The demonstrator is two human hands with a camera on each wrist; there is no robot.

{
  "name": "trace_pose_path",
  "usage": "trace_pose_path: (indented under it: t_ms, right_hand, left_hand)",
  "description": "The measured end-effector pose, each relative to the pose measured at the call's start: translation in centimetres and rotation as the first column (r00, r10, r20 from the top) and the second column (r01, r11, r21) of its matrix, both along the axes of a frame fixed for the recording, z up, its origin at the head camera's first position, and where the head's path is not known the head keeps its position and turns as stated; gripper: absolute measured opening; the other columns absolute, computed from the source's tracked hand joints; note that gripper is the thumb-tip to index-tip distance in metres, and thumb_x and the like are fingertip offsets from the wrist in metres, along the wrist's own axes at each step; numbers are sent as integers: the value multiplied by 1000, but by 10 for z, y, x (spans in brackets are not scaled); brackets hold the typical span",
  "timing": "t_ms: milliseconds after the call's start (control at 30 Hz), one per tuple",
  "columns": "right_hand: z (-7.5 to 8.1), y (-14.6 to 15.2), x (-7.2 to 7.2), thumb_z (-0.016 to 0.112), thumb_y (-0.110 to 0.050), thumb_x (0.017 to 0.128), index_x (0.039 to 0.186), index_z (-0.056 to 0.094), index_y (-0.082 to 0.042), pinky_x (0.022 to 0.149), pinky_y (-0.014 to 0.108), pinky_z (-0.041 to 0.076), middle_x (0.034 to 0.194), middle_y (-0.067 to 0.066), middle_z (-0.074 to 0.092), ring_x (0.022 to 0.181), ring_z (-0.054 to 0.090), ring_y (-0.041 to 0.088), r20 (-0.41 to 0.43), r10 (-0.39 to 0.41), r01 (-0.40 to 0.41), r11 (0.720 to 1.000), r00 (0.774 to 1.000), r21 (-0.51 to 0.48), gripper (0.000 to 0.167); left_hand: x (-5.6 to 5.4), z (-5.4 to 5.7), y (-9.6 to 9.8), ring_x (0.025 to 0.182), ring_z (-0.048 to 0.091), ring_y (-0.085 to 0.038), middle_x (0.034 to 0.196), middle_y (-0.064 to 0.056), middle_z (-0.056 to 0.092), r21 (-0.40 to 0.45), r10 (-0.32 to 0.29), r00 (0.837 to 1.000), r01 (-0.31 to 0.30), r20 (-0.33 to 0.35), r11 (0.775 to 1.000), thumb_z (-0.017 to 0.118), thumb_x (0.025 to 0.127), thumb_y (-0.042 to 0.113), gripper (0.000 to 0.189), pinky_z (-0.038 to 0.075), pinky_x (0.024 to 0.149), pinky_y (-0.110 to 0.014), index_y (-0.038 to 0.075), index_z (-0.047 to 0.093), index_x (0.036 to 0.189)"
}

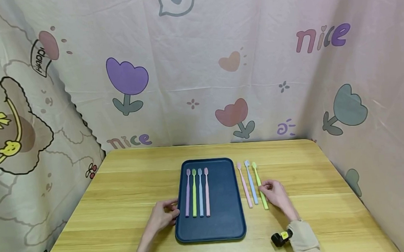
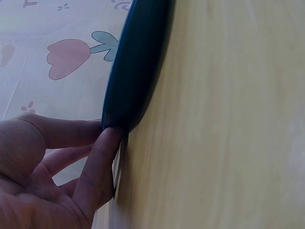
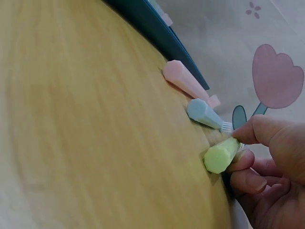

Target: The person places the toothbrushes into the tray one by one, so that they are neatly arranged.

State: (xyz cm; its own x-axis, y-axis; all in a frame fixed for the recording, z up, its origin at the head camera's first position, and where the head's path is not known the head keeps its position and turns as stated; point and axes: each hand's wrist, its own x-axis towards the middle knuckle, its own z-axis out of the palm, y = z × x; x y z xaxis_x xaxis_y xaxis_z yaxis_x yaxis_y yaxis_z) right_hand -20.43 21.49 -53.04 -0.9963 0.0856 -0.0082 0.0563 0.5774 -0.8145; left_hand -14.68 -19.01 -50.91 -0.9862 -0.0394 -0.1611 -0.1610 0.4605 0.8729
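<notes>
Printed fabric (image 1: 184, 72) with tulips, hearts and the word "nice" hangs behind a wood-grain table (image 1: 138, 165). On it lies a dark blue rectangular tray (image 1: 228, 221), which carries four toothbrushes in a row, heads toward the fabric: from the left, a purple toothbrush (image 1: 187, 199), a green toothbrush (image 1: 194, 198), a blue toothbrush (image 1: 201, 198) and a pink toothbrush (image 1: 207, 198). The person's left hand (image 1: 161, 216) pinches the tray's left edge between thumb and fingers. Right of the tray, directly on the table, lie a second pink toothbrush (image 1: 244, 187), a second blue toothbrush (image 1: 252, 185) and — farthest right — a yellow-green toothbrush (image 1: 257, 176). The right hand (image 1: 276, 194) holds that last one — thumb and fingers close together around its handle.
</notes>
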Motion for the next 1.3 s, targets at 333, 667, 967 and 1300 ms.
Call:
trace_pose_path:
  t_ms: [333,667,967,1300]
  right_hand:
    - [4,-1,3,64,-9,94,106,66,8,50,20,47,88,16,71,54,56,8,15,9,-9,1000,1000,-30,22]
    - [12,0,4,64,-6,94,114,60,13,47,18,43,83,10,69,53,52,5,50,74,-58,964,996,-258,28]
    - [28,-5,10,65,-4,92,127,54,18,56,18,51,101,19,72,64,60,6,67,201,-157,901,977,-404,43]
    - [34,-19,11,59,-2,97,124,48,27,60,20,53,88,3,65,69,61,6,8,447,-386,782,895,-489,42]
  left_hand:
    - [0,0,0,69,60,-15,87,-9,64,2,-8,1000,8,-6,1000,69,86,-6,41,58,55,-30,-4,67,127]
    - [0,1,0,70,60,-15,88,-9,64,0,-15,1000,15,-9,1000,69,86,-5,42,58,56,-30,-4,66,128]
    - [0,1,0,70,60,-15,88,-9,64,15,-17,1000,17,-22,1000,70,85,-5,42,58,55,-30,-5,66,127]
    - [1,2,-1,71,61,-16,89,-10,64,19,-22,1000,22,-15,1000,70,86,-5,42,59,56,-31,-4,65,128]
